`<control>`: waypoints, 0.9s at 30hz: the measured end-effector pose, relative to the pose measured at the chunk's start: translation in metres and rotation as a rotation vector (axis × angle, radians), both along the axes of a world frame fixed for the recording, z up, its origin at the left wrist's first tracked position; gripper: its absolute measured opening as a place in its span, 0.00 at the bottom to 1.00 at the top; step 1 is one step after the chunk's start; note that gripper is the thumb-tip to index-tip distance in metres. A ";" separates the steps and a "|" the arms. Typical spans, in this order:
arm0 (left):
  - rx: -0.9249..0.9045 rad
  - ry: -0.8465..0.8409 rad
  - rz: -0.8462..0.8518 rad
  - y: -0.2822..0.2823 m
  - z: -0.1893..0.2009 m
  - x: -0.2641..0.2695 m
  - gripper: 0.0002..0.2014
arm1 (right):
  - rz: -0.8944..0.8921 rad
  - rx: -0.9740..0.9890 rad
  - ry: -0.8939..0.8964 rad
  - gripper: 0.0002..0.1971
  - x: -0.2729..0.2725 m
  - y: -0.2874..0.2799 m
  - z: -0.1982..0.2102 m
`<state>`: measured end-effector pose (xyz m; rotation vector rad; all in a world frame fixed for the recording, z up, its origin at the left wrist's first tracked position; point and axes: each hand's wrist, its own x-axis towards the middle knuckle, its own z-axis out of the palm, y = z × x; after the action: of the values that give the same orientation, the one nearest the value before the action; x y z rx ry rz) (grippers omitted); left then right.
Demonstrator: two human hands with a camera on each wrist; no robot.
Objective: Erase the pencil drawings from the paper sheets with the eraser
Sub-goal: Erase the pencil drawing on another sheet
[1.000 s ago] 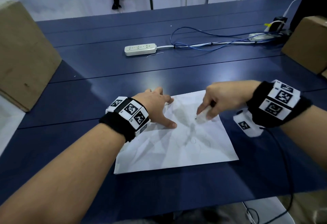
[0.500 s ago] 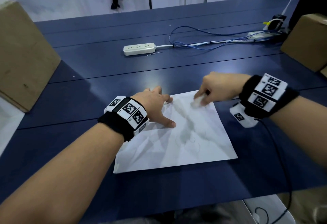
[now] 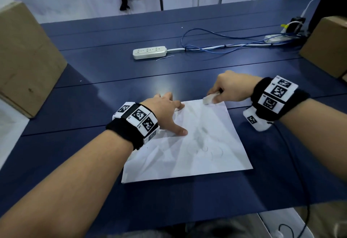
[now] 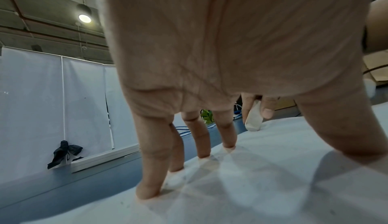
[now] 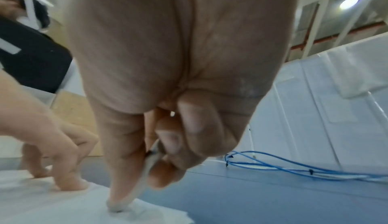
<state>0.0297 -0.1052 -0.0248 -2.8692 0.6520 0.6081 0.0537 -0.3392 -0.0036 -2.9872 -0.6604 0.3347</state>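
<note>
Because the paper sheet is thin, light and already creased, I judge it will slide or buckle under rubbing unless pinned close to the stroke. It lies flat on the blue table, and faint pencil marks show near its middle. My left hand presses its far-left part with straight, spread fingers. At the sheet's far edge my right hand pinches the small, slightly soft eraser, tip touching paper. Beyond the sheet lies a power strip.
</note>
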 end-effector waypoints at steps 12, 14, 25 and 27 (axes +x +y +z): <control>-0.002 -0.001 0.000 0.000 0.000 0.000 0.48 | 0.011 -0.016 -0.018 0.15 -0.002 0.005 -0.001; -0.005 -0.006 0.000 0.001 0.000 0.000 0.48 | 0.047 -0.039 -0.030 0.14 -0.006 0.004 -0.003; -0.043 -0.038 -0.013 0.005 -0.002 -0.007 0.48 | 0.065 0.008 0.129 0.12 -0.047 -0.005 -0.007; -0.075 -0.054 -0.004 0.008 -0.003 -0.011 0.48 | 0.061 0.023 0.126 0.13 -0.051 -0.005 -0.008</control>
<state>0.0187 -0.0976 -0.0273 -2.9416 0.6865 0.5138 0.0026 -0.3443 -0.0112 -2.8992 -0.7373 0.5103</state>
